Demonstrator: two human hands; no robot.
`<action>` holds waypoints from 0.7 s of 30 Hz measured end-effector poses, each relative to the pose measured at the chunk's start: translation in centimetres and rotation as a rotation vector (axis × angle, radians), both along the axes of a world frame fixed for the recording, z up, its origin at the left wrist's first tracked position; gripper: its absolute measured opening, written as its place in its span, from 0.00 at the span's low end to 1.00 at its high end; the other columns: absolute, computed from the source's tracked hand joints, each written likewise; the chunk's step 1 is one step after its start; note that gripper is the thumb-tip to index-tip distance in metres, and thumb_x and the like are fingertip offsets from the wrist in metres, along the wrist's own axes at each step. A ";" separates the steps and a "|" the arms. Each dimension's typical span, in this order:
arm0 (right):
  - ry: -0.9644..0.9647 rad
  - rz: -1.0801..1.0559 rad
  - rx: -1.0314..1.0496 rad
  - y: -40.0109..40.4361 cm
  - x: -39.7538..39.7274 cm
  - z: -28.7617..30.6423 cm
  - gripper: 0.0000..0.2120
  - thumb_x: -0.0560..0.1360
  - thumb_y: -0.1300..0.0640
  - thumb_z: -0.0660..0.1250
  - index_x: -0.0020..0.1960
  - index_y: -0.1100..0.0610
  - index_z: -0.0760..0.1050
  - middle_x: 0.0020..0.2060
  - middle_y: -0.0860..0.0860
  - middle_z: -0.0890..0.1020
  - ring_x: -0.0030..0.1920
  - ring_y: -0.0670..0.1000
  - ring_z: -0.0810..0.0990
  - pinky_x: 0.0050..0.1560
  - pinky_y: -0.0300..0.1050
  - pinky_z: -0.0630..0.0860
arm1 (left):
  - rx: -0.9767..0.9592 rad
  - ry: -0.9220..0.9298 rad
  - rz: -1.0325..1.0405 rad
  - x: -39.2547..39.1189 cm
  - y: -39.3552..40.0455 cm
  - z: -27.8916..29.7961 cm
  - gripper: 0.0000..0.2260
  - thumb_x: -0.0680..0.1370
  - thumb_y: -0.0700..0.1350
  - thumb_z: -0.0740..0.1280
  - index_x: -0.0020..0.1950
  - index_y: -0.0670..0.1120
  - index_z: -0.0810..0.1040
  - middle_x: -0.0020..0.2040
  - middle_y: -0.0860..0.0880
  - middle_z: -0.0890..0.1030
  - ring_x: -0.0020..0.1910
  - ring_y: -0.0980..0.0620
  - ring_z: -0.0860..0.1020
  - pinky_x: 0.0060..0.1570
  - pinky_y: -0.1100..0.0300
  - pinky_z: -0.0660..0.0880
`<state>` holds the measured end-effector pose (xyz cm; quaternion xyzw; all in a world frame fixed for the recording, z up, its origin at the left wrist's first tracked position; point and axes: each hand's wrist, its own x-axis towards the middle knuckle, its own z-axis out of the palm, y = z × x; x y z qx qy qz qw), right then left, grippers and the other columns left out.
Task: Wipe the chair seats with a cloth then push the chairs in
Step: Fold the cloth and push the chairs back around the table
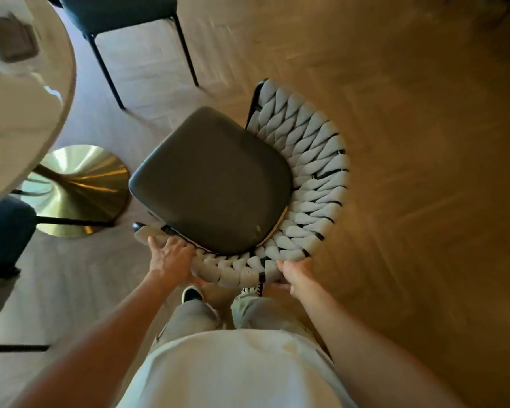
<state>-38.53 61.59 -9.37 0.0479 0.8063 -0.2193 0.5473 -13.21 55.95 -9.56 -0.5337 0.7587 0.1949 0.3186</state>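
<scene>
1. chair (218, 184) is standing on the wood floor (409, 142), just right of the table's brass base (80, 189) and apart from it; dark padded seat (212, 178) is facing up; front edge of the seat is pointing toward the base.
2. woven backrest (312, 178), pale braided rope on a black frame, is curving round the side of the seat away from the base and round the near side, toward the person.
3. left hand (171, 257) is gripping the backrest at its end nearest the base; fingers are curling over the top of the rope; thumb side is lying on the outer face.
4. right hand (295, 275) is gripping the backrest rim further from the base; fingers are wrapping under and behind the rope; fingertips hidden.
5. no cloth showing in either hand.
6. person's legs and shoes (192, 294) are standing just behind the backrest, on the side away from the base.
7. round table (27, 113) with pale glossy top is overhanging the base; blurred flat object (11, 39) is lying on it, can't tell what.
8. second chair (121, 13) with dark seat and black legs is standing beyond the base, well apart from the held chair; third dark seat (3, 231) is sitting on the near side of the base, partly under the table edge.
</scene>
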 end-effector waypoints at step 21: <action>0.647 2.252 -0.381 -9.3 -8.8 2.6 0.31 0.73 0.33 0.61 0.71 0.46 0.67 0.67 0.53 0.69 0.72 0.55 0.60 0.74 0.58 0.49 | 0.067 0.250 0.744 -6.8 3.5 0.6 0.26 0.76 0.70 0.53 0.65 0.59 0.74 0.67 0.54 0.75 0.72 0.49 0.66 0.69 0.31 0.38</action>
